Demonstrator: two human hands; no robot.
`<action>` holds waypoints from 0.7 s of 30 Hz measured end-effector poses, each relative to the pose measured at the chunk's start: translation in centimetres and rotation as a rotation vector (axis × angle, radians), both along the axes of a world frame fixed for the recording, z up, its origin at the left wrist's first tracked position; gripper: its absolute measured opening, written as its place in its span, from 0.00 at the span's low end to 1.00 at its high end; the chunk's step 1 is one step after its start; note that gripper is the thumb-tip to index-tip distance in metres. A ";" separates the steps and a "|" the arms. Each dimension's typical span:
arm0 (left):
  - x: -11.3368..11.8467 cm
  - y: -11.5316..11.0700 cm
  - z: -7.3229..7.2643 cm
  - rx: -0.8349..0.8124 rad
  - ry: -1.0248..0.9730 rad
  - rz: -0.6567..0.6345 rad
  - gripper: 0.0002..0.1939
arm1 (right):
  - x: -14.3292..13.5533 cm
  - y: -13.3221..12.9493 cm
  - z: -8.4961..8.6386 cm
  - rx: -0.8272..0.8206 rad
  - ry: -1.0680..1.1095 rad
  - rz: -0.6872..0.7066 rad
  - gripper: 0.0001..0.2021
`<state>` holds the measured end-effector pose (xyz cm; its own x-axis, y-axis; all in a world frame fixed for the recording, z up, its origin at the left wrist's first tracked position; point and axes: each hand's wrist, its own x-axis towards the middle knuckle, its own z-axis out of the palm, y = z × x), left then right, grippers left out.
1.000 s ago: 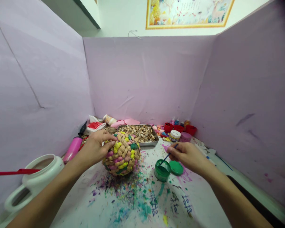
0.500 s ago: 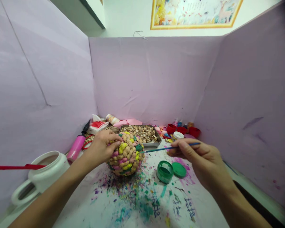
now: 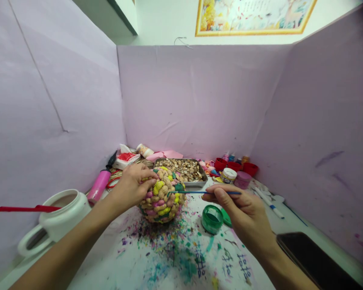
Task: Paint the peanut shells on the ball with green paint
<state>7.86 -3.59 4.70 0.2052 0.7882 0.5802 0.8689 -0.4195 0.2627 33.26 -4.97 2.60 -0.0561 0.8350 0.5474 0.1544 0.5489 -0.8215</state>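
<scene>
Blue paintbrush (image 3: 196, 192) (in right fingers (image 3: 221, 195)) meets the peanut-covered ball (image 3: 161, 198).

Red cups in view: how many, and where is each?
3 visible, at the back right: a left red cup, a middle red cup and a right red cup. More may be hidden behind the white-lidded jar.

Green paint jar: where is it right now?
In the head view, the green paint jar stands on the table, to the right of the bumpy multicoloured ball, with a green lid at its right.
</scene>
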 end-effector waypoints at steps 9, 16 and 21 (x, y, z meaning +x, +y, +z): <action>-0.1 0.0 -0.1 0.017 0.017 -0.001 0.07 | -0.1 -0.2 -0.2 0.063 -0.054 0.013 0.10; -0.1 0.1 -0.1 0.017 0.014 -0.003 0.06 | -0.2 -0.5 -0.6 0.101 -0.166 0.010 0.12; 0.0 0.1 0.0 0.011 0.005 -0.006 0.07 | 0.1 -0.2 -0.4 0.147 -0.159 -0.070 0.11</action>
<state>7.85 -3.52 4.68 0.2129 0.7805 0.5879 0.8673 -0.4280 0.2542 33.39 -5.18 2.21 -0.0956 0.7520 0.6522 0.3173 0.6440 -0.6961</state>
